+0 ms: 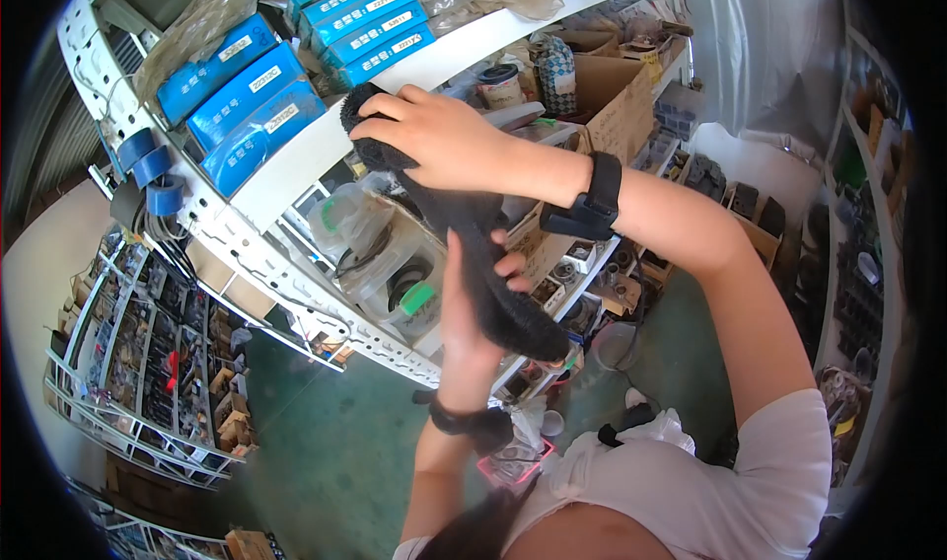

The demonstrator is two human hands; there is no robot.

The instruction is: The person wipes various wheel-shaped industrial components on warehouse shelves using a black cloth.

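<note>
A long black fuzzy cloth stretches slantwise between my two hands in front of the shelf. My right hand grips its bunched upper end, close to the white shelf edge and the blue boxes. Lower down, my left hand wraps around the middle of the cloth, with fingertips showing on its right side. The loose end of the cloth hangs past my left hand, down to the right.
Teal boxes and plastic bags crowd the white shelf. Below are a clear plastic bin, a cardboard box and many small parts. Blue tape rolls hang on the upright. Green floor lies beneath.
</note>
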